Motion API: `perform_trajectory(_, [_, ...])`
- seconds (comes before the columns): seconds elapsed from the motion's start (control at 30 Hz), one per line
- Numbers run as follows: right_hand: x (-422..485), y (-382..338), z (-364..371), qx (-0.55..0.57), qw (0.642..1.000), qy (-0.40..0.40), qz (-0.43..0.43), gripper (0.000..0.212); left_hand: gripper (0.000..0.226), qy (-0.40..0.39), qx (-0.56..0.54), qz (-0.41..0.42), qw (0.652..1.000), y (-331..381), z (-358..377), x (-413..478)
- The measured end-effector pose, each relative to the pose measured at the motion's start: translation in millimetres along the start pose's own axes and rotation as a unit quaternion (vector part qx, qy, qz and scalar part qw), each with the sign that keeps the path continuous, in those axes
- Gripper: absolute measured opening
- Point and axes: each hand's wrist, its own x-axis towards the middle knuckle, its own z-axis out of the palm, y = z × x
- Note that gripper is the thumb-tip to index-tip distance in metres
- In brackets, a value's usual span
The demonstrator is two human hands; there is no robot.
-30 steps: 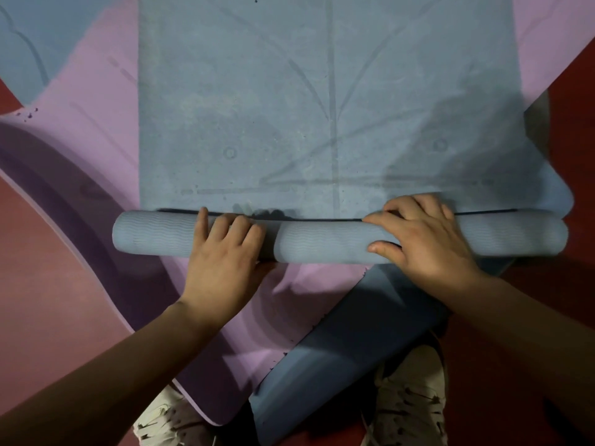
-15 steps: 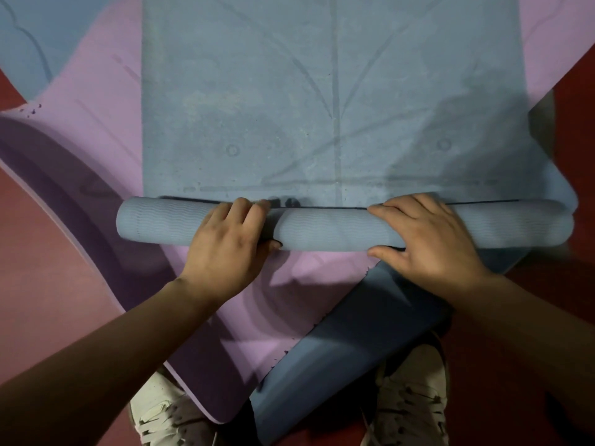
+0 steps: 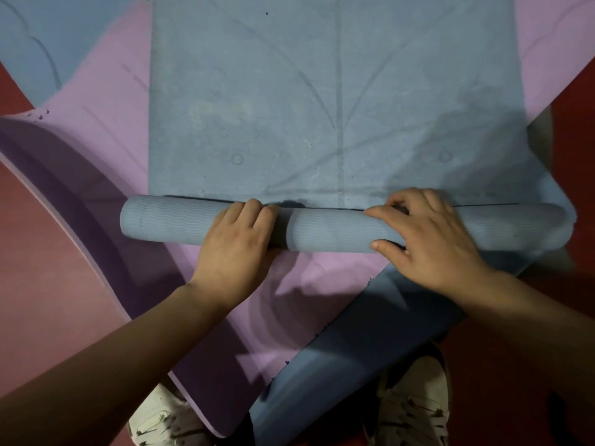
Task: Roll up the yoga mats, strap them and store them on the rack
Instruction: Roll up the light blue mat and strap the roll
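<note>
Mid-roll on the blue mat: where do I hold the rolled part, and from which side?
Hold the blue rolled-up foam cylinder over its rounded top, either side of its middle, reaching from the near side. It lies crosswise and long, so two spread grips should keep it even. The left hand and right hand sit so, fingers curled toward the far seam.

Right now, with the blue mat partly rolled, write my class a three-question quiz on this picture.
1. True or false: the left hand and the right hand both grip the roll.
2. What lies under the roll between the hands? A: pink mat. B: towel. C: rack.
3. Fill in: the mat's flat part lies on the roll's ____ side from the person (near/far).
Key: 1 true; 2 A; 3 far.
</note>
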Motion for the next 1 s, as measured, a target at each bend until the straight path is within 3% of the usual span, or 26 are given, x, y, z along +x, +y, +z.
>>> perform_trajectory(0.2, [6,-5,-1,-0.022,0.999,0.023,-0.003,0.052,0.043,0.007,-0.019,0.018,1.000,-5,0,4])
perform_trajectory(0.37, [3,-14,7,-0.040,0.997,0.063,0.024,0.044,0.074,-0.045,0.031,-0.002,0.998,-2,3,9])
perform_trajectory(0.5, [-6,-18,16,-0.087,0.996,0.018,0.021,0.077,0.079,-0.042,0.083,-0.002,0.996,3,15,9])
perform_trajectory(0.57, [-3,-18,16,-0.111,0.994,0.001,0.024,0.088,0.072,-0.023,0.097,-0.004,0.995,4,20,9])
perform_trajectory(0.67, [9,-17,11,-0.121,0.992,-0.004,0.039,0.086,0.048,0.024,0.102,-0.001,0.994,0,21,18])
perform_trajectory(1.0, [11,-20,2,-0.109,0.994,0.018,0.026,0.070,0.058,-0.009,0.071,-0.010,0.997,1,4,11])
